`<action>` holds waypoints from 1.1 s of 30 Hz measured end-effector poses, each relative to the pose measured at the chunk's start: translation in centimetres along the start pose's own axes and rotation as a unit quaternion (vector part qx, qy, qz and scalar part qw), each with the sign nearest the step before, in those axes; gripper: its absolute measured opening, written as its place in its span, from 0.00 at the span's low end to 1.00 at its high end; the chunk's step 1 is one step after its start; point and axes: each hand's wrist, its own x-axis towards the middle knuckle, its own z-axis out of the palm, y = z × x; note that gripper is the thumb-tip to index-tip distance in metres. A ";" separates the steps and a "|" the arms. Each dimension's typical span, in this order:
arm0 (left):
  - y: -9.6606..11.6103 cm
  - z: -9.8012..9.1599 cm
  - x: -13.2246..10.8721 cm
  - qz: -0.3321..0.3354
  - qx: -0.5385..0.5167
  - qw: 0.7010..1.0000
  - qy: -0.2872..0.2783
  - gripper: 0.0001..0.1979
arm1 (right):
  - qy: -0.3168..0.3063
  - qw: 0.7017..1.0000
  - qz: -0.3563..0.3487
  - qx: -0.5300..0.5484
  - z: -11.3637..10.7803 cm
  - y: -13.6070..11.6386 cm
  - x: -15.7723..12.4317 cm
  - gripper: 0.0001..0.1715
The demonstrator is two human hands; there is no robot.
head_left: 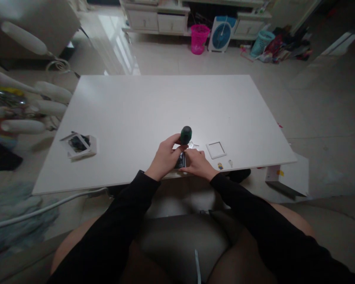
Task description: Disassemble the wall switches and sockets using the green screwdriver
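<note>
At the table's near edge, my left hand (165,157) is closed round an upright screwdriver (186,135) with a dark green and black handle. Its shaft and tip are hidden behind my fingers. My right hand (198,161) grips the side of a small dark piece (181,161) with light edges, and the two hands nearly meet over it. Much of that piece is covered, so its kind cannot be made out. Just beyond my right fingers lies a small whitish part (193,146). A white square frame (218,156) rests flat to the right.
On the white table (154,102), an open white box (92,145) with dark contents stands left. A small yellow-and-blue figure (220,166) and a tiny pale item (230,163) lie near the front edge. Beyond are a pink basket (198,39) and a blue fan (221,34).
</note>
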 end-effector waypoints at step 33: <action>-1.7 -0.1 0.2 0.048 0.027 0.998 -0.001 0.12 | -0.003 1.000 0.006 0.013 -0.2 -0.3 0.0 0.46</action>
